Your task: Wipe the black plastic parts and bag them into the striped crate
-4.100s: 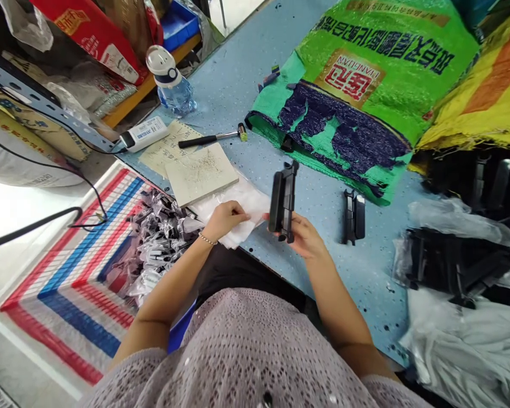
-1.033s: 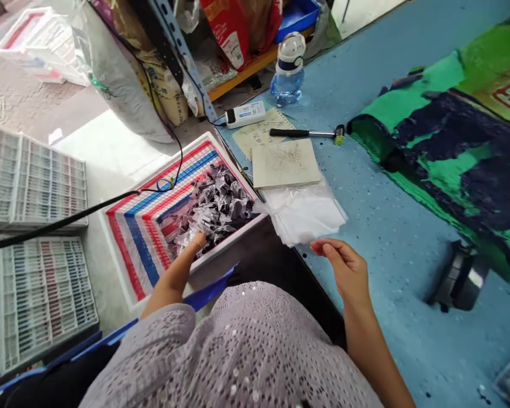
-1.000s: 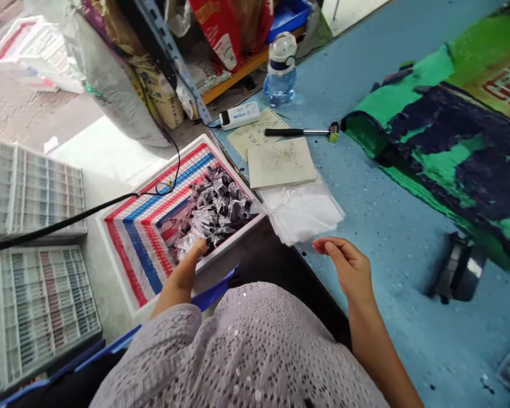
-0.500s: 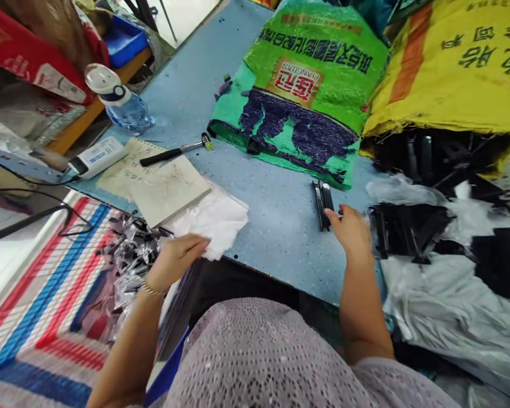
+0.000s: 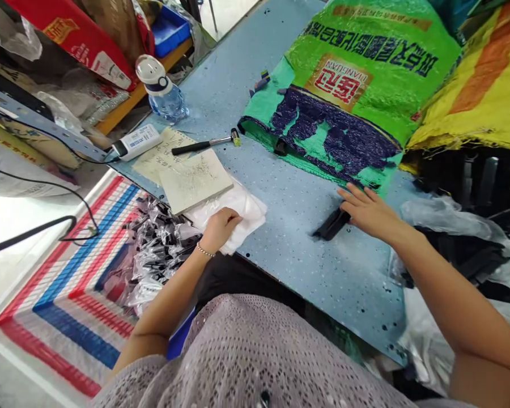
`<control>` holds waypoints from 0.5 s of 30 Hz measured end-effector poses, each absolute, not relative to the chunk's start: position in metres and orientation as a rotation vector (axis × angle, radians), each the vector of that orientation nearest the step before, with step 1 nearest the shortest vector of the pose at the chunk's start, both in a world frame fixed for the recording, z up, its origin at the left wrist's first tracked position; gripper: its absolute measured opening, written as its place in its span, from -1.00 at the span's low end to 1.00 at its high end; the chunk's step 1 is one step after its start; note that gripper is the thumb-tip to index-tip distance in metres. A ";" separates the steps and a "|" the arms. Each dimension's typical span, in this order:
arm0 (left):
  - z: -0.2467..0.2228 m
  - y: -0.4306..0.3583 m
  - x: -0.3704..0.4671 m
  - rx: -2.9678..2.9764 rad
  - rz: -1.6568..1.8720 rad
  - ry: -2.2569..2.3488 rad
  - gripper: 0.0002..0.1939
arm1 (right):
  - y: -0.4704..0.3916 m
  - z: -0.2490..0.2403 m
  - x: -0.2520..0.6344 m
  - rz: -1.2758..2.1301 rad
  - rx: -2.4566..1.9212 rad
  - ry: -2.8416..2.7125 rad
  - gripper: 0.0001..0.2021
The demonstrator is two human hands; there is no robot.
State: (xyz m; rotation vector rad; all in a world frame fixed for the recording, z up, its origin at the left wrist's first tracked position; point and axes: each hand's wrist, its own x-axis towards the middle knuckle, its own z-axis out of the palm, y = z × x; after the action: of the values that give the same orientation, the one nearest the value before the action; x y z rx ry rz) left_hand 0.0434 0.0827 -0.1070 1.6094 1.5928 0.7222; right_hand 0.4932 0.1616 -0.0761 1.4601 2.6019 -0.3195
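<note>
My left hand (image 5: 221,228) lies at the near edge of a stack of thin white plastic bags (image 5: 249,214), its fingertips pinched together on the top bag. My right hand (image 5: 372,212) is open, fingers spread, just over the far right end of a black plastic part (image 5: 332,224) lying on the blue table. The thumb side hides that end of the part, and I cannot tell whether the fingers touch it. A pale square block (image 5: 195,181) rests on the rear of the bag stack.
A small hammer (image 5: 206,144), a white tube-shaped device (image 5: 140,141) and a water bottle (image 5: 164,93) stand or lie at the back left. A green sack (image 5: 357,62) and a yellow sack (image 5: 484,73) lie behind. Bagged black parts (image 5: 164,243) fill a striped basket (image 5: 59,317).
My right hand has opened, and the black parts under it now lie turned more sideways. My left hand has moved further onto the bags. The whole view has shifted.
</note>
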 end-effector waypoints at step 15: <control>-0.092 0.079 0.022 1.683 0.925 1.666 -0.93 | 0.071 -0.075 0.321 -1.247 1.724 2.571 -0.51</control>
State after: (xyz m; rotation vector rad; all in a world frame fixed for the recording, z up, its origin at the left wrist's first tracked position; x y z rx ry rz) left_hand 0.0221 0.0786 -0.0921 1.6831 1.6661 0.9248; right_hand 0.3205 0.0715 -0.0752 1.7236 2.5708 -1.2474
